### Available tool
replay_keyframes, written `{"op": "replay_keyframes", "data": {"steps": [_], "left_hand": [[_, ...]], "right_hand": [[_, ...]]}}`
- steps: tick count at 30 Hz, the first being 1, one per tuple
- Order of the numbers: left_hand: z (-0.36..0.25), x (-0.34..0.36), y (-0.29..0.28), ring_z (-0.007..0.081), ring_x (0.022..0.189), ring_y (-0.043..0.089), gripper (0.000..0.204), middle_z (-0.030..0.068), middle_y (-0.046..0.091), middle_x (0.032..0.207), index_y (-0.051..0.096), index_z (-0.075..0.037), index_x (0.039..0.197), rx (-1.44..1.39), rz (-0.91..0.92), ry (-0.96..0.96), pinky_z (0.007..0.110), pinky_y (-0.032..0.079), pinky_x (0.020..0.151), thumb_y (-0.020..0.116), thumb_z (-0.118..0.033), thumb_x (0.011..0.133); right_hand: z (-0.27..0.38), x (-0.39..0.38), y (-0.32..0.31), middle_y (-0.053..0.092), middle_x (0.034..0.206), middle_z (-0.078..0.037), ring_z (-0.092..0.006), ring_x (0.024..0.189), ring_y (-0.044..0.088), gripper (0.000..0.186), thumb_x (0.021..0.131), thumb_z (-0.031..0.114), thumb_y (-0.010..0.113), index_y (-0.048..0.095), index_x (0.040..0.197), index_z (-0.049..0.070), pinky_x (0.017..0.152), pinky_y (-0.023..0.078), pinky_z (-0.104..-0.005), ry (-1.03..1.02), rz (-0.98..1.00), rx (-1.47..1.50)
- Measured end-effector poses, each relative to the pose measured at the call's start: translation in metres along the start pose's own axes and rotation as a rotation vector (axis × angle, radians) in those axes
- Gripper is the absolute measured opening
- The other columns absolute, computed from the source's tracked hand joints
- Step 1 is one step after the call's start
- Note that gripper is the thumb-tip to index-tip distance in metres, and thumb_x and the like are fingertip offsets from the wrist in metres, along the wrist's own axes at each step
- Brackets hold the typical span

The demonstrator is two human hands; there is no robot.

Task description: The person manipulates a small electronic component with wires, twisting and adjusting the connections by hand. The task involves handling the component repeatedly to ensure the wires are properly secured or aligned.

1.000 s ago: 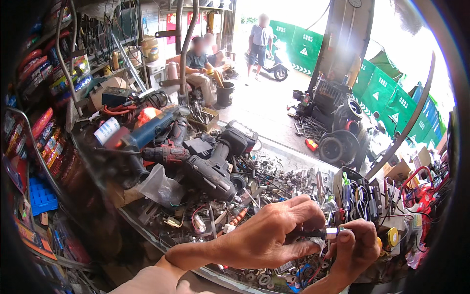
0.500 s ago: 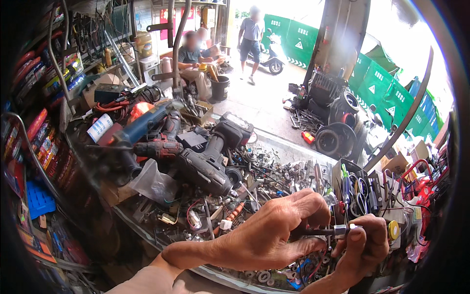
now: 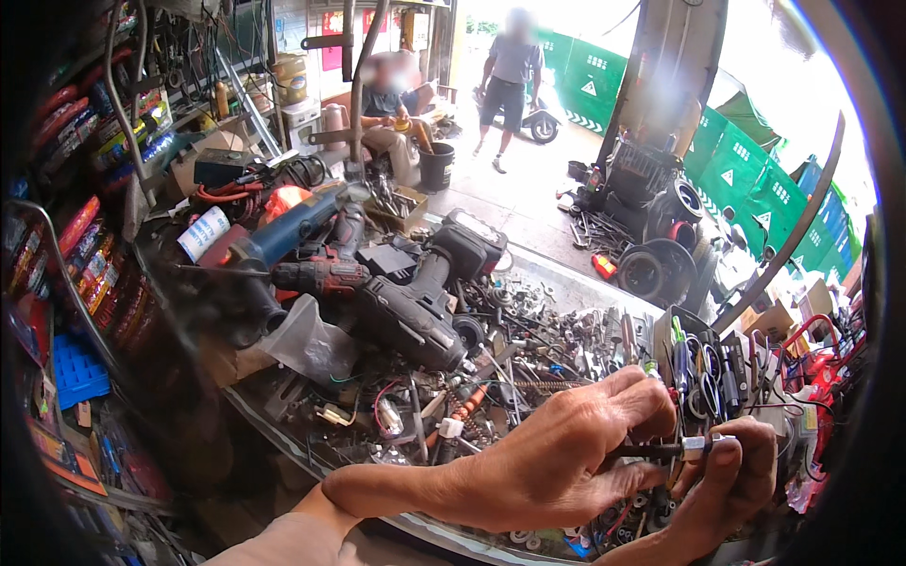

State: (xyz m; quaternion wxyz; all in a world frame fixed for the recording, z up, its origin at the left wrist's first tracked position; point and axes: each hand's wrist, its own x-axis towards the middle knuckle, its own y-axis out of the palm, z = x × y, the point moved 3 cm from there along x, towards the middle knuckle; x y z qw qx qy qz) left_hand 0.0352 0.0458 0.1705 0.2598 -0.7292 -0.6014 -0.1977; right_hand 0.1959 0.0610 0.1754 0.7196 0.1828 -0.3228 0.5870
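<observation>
In front of me, over the right part of the cluttered bench, my left hand (image 3: 552, 453) is closed around a dark threaded rod (image 3: 663, 451) lying level. A silver hex nut (image 3: 694, 447) sits toward the rod's right end. Thumb and fingers of my right hand (image 3: 731, 486) pinch this end, partly hiding it. Below and behind both hands lie loose washers, screws and small metal parts (image 3: 566, 330). A spring (image 3: 547, 386) rests just beyond my left hand.
A black cordless impact wrench (image 3: 406, 316), a red-and-black drill (image 3: 321, 274) and a blue power tool (image 3: 297, 226) lie at left. A box of pliers and screwdrivers (image 3: 703, 363) stands right. Beyond are a seated person (image 3: 385, 118), a standing person (image 3: 510, 80) and tyres (image 3: 642, 274).
The view has shifted, so the bench and both hands sit a little farther right. The standing person has stepped closer, now overlapping the scooter. My grip on the rod and nut looks much the same.
</observation>
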Motion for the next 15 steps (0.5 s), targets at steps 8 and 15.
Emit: {"op": "replay_keyframes", "data": {"steps": [8, 15], "left_hand": [[0.007, -0.007, 0.0, 0.0399, 0.078, 0.054, 0.009, 0.0188, 0.053, 0.084, 0.05, 0.001, 0.087, 0.084, -0.006, 0.073, 0.046, 0.042, 0.067, 0.055, -0.006, 0.085], [0.009, -0.01, 0.006, 0.0248, 0.086, 0.057, 0.023, 0.0128, 0.055, 0.092, 0.053, 0.0, 0.097, 0.002, 0.057, -0.008, 0.036, 0.046, 0.071, 0.064, -0.017, 0.086]], "right_hand": [[0.016, -0.007, 0.0, 0.054, 0.057, -0.005, -0.0078, 0.044, 0.042, 0.03, 0.087, 0.027, 0.065, 0.061, 0.082, -0.002, 0.043, 0.03, -0.0198, -0.076, 0.005, 0.033], [0.018, -0.008, 0.002, 0.054, 0.06, -0.004, -0.0084, 0.044, 0.042, 0.036, 0.086, 0.034, 0.066, 0.061, 0.078, -0.001, 0.043, 0.028, -0.0197, -0.042, -0.033, 0.004]]}}
